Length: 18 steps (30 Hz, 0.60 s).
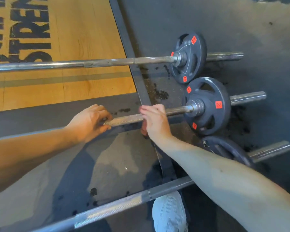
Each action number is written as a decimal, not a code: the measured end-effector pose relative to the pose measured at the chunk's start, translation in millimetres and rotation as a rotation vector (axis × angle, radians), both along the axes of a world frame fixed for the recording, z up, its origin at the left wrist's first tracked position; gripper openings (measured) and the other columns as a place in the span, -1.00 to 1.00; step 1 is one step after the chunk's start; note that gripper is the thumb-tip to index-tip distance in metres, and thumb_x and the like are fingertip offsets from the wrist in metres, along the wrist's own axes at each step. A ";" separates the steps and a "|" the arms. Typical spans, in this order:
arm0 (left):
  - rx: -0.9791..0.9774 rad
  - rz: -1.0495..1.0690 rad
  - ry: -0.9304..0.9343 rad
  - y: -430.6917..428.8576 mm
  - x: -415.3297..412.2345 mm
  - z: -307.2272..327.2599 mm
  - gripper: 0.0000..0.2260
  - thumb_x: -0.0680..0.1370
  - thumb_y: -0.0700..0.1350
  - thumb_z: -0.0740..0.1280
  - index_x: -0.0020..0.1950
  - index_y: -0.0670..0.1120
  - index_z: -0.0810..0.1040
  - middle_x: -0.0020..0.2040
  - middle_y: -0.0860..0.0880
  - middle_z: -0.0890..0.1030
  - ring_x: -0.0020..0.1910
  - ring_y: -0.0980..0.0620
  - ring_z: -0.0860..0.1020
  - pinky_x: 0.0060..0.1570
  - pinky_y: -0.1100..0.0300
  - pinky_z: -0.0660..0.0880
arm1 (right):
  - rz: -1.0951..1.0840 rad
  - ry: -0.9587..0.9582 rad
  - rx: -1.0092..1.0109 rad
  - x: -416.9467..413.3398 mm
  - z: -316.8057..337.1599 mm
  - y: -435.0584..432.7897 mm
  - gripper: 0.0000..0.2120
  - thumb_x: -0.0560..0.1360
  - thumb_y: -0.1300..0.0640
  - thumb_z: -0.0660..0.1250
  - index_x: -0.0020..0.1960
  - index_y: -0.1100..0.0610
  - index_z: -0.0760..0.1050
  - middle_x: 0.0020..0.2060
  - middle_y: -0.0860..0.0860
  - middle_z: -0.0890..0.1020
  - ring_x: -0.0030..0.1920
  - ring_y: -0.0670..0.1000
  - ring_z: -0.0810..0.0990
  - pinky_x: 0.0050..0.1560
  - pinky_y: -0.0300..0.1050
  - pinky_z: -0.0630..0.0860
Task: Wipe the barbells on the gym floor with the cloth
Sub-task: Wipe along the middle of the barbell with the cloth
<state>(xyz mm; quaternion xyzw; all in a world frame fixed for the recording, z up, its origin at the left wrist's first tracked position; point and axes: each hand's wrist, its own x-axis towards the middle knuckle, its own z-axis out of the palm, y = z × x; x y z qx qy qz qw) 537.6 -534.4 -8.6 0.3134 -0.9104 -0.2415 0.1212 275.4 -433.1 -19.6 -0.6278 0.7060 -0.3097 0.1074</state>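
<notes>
Three barbells lie side by side on the dark rubber floor. My left hand [89,122] grips the knurled shaft of the middle barbell [124,118], fingers curled over it and thumb under it. A short way to the right, my right hand [155,120] lies on the same shaft, fingers over the top and thumb beneath, near its black plate [212,113]. The far barbell [97,63] runs across the wooden platform to its own plate [190,59]. The near barbell [117,204] passes under my right forearm. No cloth is visible.
A wooden lifting platform [84,30] with black lettering fills the upper left, edged by a dark metal frame [124,36]. Black rubber crumbs [159,94] are scattered near the plates. My light shoe [169,213] stands by the near bar at the bottom.
</notes>
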 end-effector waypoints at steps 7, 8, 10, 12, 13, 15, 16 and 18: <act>0.037 -0.018 0.005 1.3 -40.7 0.6 -0.77 0.46 -0.08 0.57 0.08 -0.03 0.66 -0.05 0.03 0.59 -0.06 0.03 0.47 -0.12 0.11 0.49 | 0.134 -0.015 0.087 -59.4 24.2 6.0 -0.74 0.64 0.22 0.30 0.21 0.34 0.64 0.13 0.19 0.62 0.05 -0.26 0.54 0.17 -0.38 0.48; 0.044 -0.014 0.002 1.3 -43.9 0.6 -0.78 0.46 -0.08 0.56 0.07 -0.03 0.65 -0.06 0.03 0.59 -0.06 0.01 0.48 -0.13 0.09 0.50 | 0.052 -0.005 0.061 -83.8 24.4 11.0 -0.76 0.62 0.29 0.30 0.19 0.40 0.63 0.12 0.23 0.64 0.06 -0.35 0.53 0.16 -0.46 0.42; 0.032 -0.001 -0.009 1.5 -45.9 -0.3 -0.78 0.47 -0.06 0.56 0.08 -0.02 0.65 -0.06 0.03 0.59 -0.06 -0.02 0.50 -0.15 0.10 0.48 | -0.162 0.091 0.132 -120.4 26.1 22.3 -0.76 0.62 0.35 0.30 0.24 0.42 0.57 0.04 0.08 0.68 -0.01 -0.34 0.60 0.04 -0.43 0.50; 0.014 0.012 -0.024 2.2 -44.3 -0.5 -0.78 0.48 -0.05 0.55 0.09 -0.02 0.65 -0.04 0.02 0.60 -0.06 -0.03 0.51 -0.15 0.10 0.48 | -0.270 0.105 0.138 -130.0 24.8 23.0 -0.74 0.56 0.38 0.37 0.25 0.30 0.59 0.10 0.02 0.67 0.10 -0.09 0.65 0.25 -0.09 0.57; 0.006 0.015 -0.033 2.3 -43.7 -0.9 -0.78 0.49 -0.04 0.54 0.09 -0.03 0.66 -0.04 0.02 0.60 -0.06 -0.04 0.52 -0.15 0.08 0.49 | -0.278 0.052 0.128 -120.3 21.1 20.3 -0.72 0.53 0.39 0.39 0.21 0.25 0.63 0.15 0.05 0.66 0.18 0.04 0.63 0.34 0.07 0.52; -0.002 0.020 -0.049 2.9 -42.7 -1.0 -0.79 0.49 -0.03 0.53 0.09 -0.03 0.67 -0.04 0.02 0.60 -0.05 -0.07 0.53 -0.14 0.01 0.55 | -0.223 0.116 0.092 -90.0 13.3 14.6 -0.75 0.48 0.41 0.37 0.10 0.23 0.69 0.13 0.10 0.68 0.18 0.16 0.59 0.34 0.17 0.45; -0.009 0.019 -0.058 3.2 -42.8 -0.9 -0.79 0.49 -0.02 0.53 0.09 -0.03 0.67 -0.04 0.03 0.59 -0.05 -0.07 0.54 -0.14 -0.01 0.56 | -0.168 0.125 0.080 -68.6 12.5 12.7 -0.76 0.50 0.40 0.35 0.11 0.24 0.69 0.14 0.10 0.69 0.17 0.16 0.56 0.34 0.10 0.43; -0.027 0.020 -0.072 3.5 -42.8 -2.2 -0.79 0.50 -0.02 0.52 0.10 -0.03 0.66 -0.02 0.02 0.59 -0.04 -0.07 0.54 -0.13 -0.03 0.58 | -0.097 0.041 0.029 -30.1 7.9 9.0 -0.76 0.56 0.36 0.33 0.19 0.28 0.67 0.22 0.12 0.66 0.21 0.06 0.45 0.38 -0.21 0.33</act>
